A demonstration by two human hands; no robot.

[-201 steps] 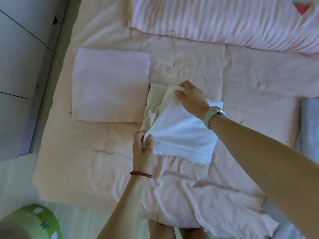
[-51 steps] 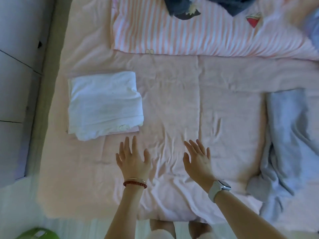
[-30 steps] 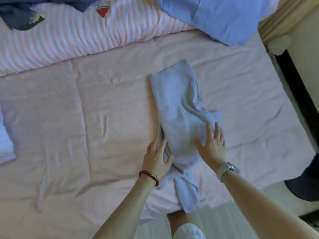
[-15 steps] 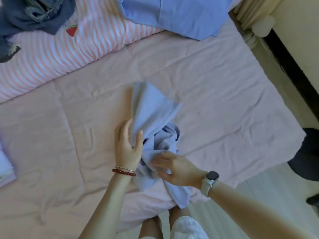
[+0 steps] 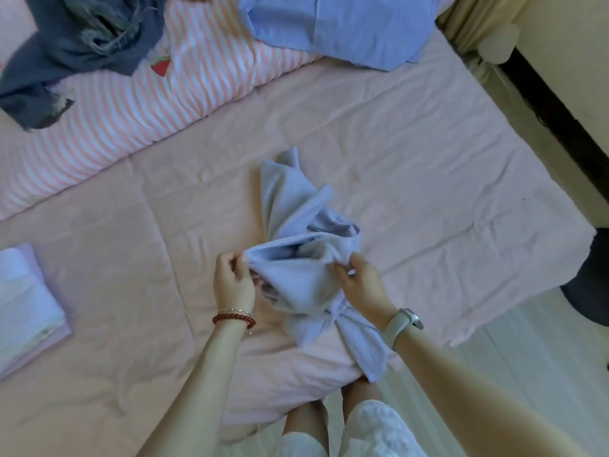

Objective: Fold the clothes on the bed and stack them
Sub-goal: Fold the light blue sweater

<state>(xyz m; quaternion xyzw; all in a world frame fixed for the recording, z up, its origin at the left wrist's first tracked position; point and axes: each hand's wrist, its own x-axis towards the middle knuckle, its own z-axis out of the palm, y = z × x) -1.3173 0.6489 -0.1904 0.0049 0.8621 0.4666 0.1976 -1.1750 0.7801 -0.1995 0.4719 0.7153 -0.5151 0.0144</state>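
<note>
The pale blue garment [image 5: 298, 245] lies bunched near the front edge of the bed [image 5: 428, 179], its long axis running from the far bedding toward the person, one end trailing over the edge. The grip sits on the hem at the near middle: the left hand [image 5: 233, 281] pinches one side, the right hand [image 5: 362, 281] pinches the other, the edge stretched between them. Most of the cloth lies beyond the hands, so spreading it likely means lifting and shaking outward. The folded white stack [image 5: 24, 301] waits well apart to the left.
</note>
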